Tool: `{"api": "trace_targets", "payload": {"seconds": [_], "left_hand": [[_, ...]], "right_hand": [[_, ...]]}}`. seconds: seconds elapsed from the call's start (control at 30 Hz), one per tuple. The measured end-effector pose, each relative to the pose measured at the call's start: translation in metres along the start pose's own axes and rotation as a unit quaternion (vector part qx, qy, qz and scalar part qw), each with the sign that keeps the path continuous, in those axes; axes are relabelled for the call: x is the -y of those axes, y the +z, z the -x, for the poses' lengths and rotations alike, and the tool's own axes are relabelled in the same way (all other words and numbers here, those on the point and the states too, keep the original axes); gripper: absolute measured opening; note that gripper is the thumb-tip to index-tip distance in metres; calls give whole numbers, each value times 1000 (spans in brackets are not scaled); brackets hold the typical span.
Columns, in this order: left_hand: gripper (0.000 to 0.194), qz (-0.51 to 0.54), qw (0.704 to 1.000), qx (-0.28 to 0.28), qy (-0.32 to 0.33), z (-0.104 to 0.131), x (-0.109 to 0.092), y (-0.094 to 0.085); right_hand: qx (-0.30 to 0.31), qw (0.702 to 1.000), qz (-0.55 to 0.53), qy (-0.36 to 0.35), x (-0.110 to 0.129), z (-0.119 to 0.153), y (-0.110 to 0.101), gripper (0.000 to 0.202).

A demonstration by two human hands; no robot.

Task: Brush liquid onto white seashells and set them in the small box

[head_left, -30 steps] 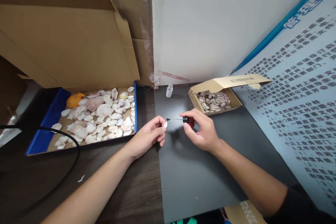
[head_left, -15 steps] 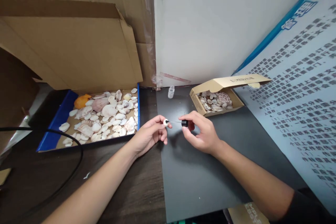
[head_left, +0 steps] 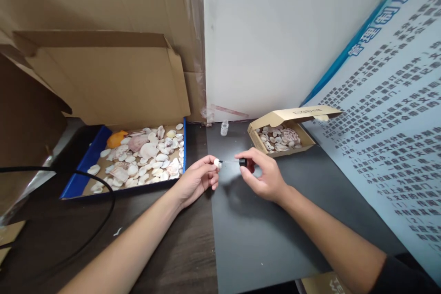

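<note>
Between the thumb and fingertips of my left hand point(head_left: 200, 178) is a small white seashell point(head_left: 217, 163). My right hand point(head_left: 263, 172) pinches the black cap of a brush applicator point(head_left: 243, 162), whose thin clear stem points left. The dark brush tip meets the shell's right side or lies right beside it; I cannot tell which. Beyond my hands a small clear glass bottle point(head_left: 224, 128) with a white label stands upright and uncapped.
On the left is an open blue-edged cardboard box point(head_left: 79, 172) of assorted shells. A smaller carton point(head_left: 277, 151) with shells stands at the back right. A black cable point(head_left: 112, 204) loops at the left; a printed board point(head_left: 386, 115) leans at the right.
The view has shifted slightly, so the boxes and bottle appear a little lower. Both hands keep their holds on the shell and the applicator, with the brush still at the shell.
</note>
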State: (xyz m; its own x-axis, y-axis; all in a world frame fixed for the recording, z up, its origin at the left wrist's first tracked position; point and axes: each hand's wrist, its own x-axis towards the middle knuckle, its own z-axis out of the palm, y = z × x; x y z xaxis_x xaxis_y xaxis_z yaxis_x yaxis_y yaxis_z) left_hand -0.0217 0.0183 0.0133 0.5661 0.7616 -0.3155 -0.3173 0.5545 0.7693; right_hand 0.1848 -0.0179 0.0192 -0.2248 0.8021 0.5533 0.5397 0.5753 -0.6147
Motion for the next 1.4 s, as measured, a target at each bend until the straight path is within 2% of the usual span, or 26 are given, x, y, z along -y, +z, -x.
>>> {"api": "trace_targets", "payload": {"seconds": [0.07, 0.23, 0.4, 0.5, 0.6, 0.8, 0.97, 1.17, 1.33, 1.4], "left_hand": [[12, 1, 1000, 3, 2, 0, 0, 0], [13, 1, 1000, 1, 7, 1, 0, 0], [13, 12, 1000, -1, 14, 0, 1, 0], [14, 20, 999, -9, 25, 0, 1, 0], [15, 28, 999, -13, 28, 0, 2, 0], [14, 72, 996, -28, 51, -4, 8, 3], [17, 95, 994, -10, 48, -8, 11, 10], [19, 100, 991, -67, 64, -8, 8, 10], [16, 105, 992, -57, 36, -8, 4, 7], [14, 107, 992, -56, 37, -8, 4, 7]], "right_hand": [[18, 1000, -7, 3, 2, 1, 2, 22], [-32, 998, 3, 56, 2, 3, 5, 17], [4, 997, -22, 73, -3, 3, 5, 15], [-18, 995, -28, 99, -7, 5, 8, 10], [-25, 994, -69, 82, -10, 7, 14, 10], [18, 995, -87, 50, -17, 4, 25, 10], [5, 996, -85, 28, -21, 1, 21, 9], [22, 997, -64, 24, -19, 1, 17, 12], [23, 998, -46, -35, -17, 1, 17, 12], [18, 999, -34, -28, -16, 1, 17, 11]]}}
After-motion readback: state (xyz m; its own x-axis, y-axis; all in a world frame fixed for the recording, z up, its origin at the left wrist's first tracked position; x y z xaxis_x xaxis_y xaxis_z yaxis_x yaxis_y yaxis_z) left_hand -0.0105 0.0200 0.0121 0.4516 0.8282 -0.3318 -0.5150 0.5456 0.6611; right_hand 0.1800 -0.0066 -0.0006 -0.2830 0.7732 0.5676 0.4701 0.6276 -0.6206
